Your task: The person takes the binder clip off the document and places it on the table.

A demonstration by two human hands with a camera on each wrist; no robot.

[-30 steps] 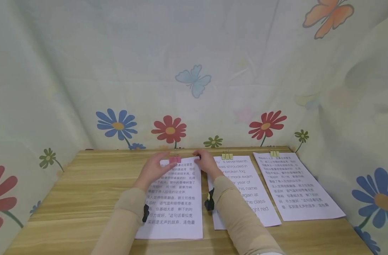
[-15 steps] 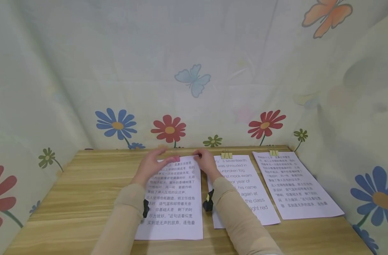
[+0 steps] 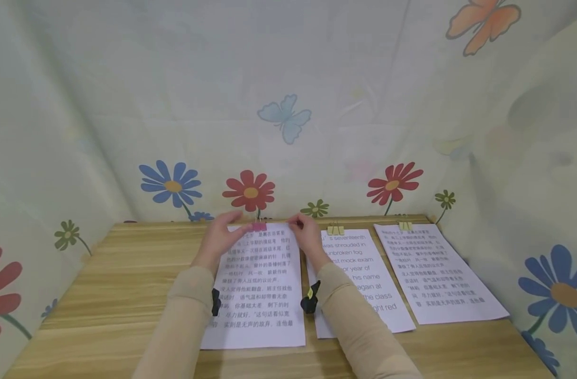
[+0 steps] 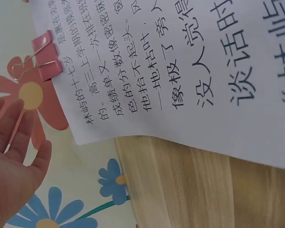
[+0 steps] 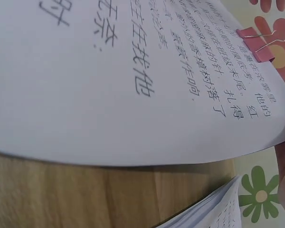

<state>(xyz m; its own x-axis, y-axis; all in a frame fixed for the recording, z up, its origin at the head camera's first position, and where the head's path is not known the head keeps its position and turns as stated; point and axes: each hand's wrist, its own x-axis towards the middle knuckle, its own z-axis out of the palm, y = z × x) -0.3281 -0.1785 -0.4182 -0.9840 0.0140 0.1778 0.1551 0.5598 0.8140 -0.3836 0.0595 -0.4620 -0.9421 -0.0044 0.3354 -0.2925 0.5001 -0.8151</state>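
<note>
On the wooden tabletop (image 3: 103, 284), three printed sheets lie side by side, their top edges toward the floral curtain (image 3: 288, 105) that encloses the far edge and both sides. The leftmost sheet (image 3: 257, 295) carries a pink binder clip (image 3: 258, 227) at its top edge. Left of that clip, the left hand (image 3: 220, 237) has fingers extended and relaxed; the wrist view shows them apart from the clip, gripping nothing. Right of the clip, the right hand (image 3: 307, 237) holds the sheet's top right corner, which is lifted off the tabletop. Further right of the clip, the middle sheet (image 3: 359, 279) and right sheet (image 3: 435, 273) each bear a yellow clip (image 3: 336, 230).
</note>
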